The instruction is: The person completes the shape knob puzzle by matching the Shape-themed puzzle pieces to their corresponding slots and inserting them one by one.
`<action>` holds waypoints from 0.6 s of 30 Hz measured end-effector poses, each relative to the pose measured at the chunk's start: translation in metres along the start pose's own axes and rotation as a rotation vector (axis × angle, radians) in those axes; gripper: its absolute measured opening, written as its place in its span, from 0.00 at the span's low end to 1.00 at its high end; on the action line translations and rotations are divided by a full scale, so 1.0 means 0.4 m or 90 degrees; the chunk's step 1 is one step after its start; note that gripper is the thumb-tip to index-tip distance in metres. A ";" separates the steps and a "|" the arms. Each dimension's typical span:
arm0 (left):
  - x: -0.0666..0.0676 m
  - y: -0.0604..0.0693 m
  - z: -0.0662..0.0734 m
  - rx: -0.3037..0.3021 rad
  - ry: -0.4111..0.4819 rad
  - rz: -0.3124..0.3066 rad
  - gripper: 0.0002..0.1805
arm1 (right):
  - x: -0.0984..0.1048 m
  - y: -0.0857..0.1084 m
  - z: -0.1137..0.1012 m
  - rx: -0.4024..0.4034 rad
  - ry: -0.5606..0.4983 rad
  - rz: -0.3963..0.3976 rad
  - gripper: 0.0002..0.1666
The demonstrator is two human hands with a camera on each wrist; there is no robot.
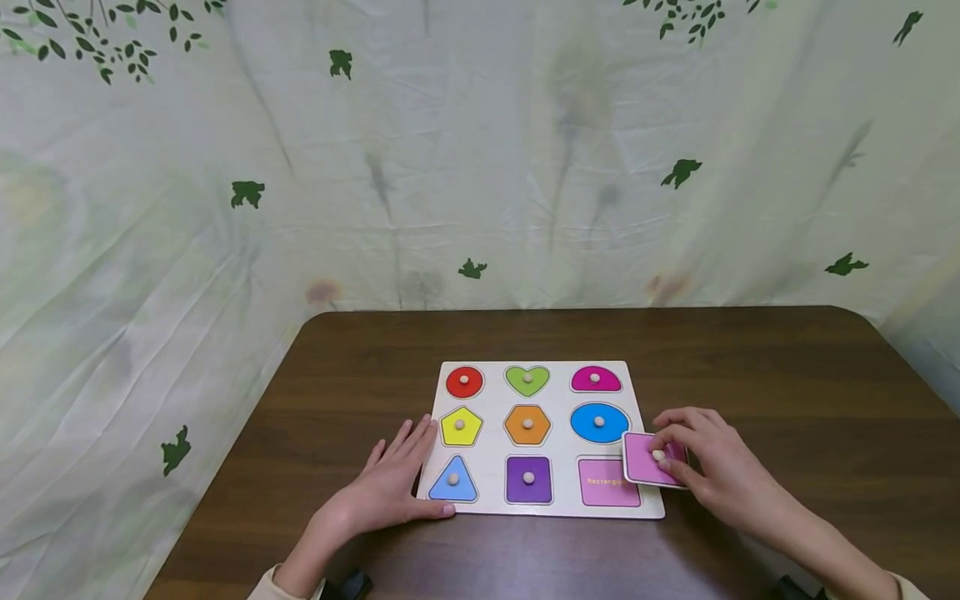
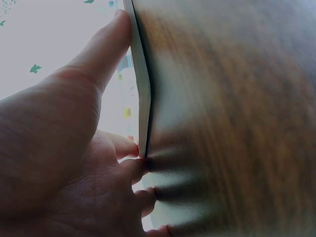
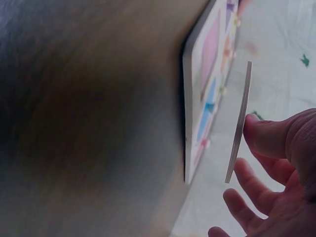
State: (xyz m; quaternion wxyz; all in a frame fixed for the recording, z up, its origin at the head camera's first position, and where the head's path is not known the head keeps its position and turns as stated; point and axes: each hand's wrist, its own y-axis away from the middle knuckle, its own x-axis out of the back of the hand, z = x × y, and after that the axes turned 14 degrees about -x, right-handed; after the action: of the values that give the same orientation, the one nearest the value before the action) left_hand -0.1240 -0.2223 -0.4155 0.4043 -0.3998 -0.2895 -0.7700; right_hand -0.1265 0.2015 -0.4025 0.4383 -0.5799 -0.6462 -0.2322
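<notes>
A white shape puzzle board (image 1: 491, 483) lies on the table. My left hand (image 1: 382, 493) rests with straight fingers along its left side, the thumb on the front-left corner. At the board's right edge, my right hand (image 1: 723, 471) pinches the knob of a pink rectangle puzzle piece (image 1: 640, 463). This piece overlaps the right end of the pink recess (image 1: 606, 497) lettered "Rectangle", hiding the last letters. In the right wrist view the thin piece (image 3: 240, 129) shows edge-on, raised apart from the board. The left wrist view has my thumb (image 2: 111, 42) against the board's edge.
Several other knobbed pieces sit in the board, among them a purple square (image 1: 517, 492), a blue oval (image 1: 585, 423) and a blue triangle (image 1: 465, 492). The brown wooden table (image 1: 360, 358) extends around it. Behind hangs a pale curtain (image 1: 480, 167) with green leaf prints.
</notes>
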 end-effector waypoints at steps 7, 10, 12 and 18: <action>-0.002 -0.001 -0.002 0.000 -0.008 -0.001 0.66 | -0.030 -0.001 -0.011 0.004 0.019 -0.023 0.18; -0.002 -0.001 -0.001 0.001 -0.008 -0.001 0.66 | -0.043 0.001 -0.013 0.021 0.022 -0.024 0.17; -0.002 -0.001 -0.001 0.001 -0.007 -0.001 0.66 | -0.051 0.001 -0.016 0.034 0.023 -0.024 0.16; 0.000 0.000 0.002 -0.001 -0.008 0.001 0.66 | -0.074 -0.004 -0.031 0.063 0.036 -0.027 0.16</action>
State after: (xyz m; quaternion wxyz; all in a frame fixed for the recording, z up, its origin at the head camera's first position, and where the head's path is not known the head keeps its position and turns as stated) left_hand -0.1236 -0.2219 -0.4150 0.4025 -0.4052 -0.2916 -0.7673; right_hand -0.1261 0.1749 -0.4204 0.4797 -0.5367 -0.6564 -0.2257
